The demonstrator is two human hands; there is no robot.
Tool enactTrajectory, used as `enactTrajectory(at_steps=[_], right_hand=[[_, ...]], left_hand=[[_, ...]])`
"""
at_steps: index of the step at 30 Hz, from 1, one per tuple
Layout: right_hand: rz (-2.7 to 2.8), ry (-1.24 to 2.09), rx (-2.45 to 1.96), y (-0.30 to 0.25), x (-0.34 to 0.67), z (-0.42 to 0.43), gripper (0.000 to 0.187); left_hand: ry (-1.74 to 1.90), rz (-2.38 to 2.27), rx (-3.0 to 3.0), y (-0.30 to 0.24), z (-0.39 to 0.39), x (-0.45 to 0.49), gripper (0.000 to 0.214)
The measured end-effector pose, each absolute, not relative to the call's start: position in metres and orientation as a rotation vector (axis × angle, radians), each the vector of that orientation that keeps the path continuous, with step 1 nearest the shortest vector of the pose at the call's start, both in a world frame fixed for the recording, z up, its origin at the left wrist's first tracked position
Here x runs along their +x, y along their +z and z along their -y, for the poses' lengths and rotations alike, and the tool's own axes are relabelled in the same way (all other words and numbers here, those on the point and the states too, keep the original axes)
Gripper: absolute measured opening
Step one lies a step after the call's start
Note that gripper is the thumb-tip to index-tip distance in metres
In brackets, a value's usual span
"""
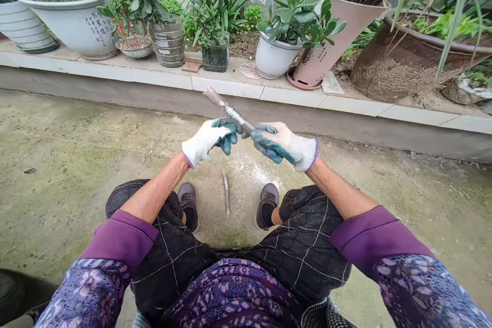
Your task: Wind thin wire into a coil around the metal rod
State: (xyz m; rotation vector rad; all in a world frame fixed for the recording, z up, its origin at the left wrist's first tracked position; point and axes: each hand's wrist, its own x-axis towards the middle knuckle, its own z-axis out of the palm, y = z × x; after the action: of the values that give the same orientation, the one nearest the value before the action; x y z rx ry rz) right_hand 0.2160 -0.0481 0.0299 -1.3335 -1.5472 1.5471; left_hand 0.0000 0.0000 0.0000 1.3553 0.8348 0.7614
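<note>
The seated person holds a long thin rod (pixel 229 109) slantwise above the knees, its brown far end pointing up toward the concrete ledge of potted plants (pixel 226 87). The left hand (pixel 207 141), in a white knit glove with green-coated fingers, is curled shut around the rod's middle. The right hand (pixel 286 146), gloved alike, is closed tight over the near end; whether it also holds a tool I cannot tell. The middle stretch looks pale and scraped and the tip is still dark, so I judge the work partly done. A white powdery scatter (pixel 263 173) and a second thin stick (pixel 226 193) lie on the ground between the dark shoes (pixel 268 204).
</note>
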Motion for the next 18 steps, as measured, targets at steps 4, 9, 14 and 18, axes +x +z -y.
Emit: enactTrajectory(at_steps=[4,9,14,18], right_hand=[[1.977,1.805,-1.406,0.016,0.236,0.047,0.043],[2.405,1.171,-1.751,-0.015,0.251,0.028,0.018],[2.131,0.674,-1.894,-0.009,0.256,0.013,0.019],[1.594,1.059,-1.692,0.014,0.246,0.028,0.025]], left_hand=[[0.428,-0.891,1.608,-0.011,-0.014,-0.013,0.010],[0.359,-1.007,1.623,-0.035,-0.014,-0.014,0.011],[0.529,-1.060,1.519,-0.031,-0.015,0.008,0.018],[0.635,-1.055,1.383,-0.018,-0.016,0.024,0.022]])
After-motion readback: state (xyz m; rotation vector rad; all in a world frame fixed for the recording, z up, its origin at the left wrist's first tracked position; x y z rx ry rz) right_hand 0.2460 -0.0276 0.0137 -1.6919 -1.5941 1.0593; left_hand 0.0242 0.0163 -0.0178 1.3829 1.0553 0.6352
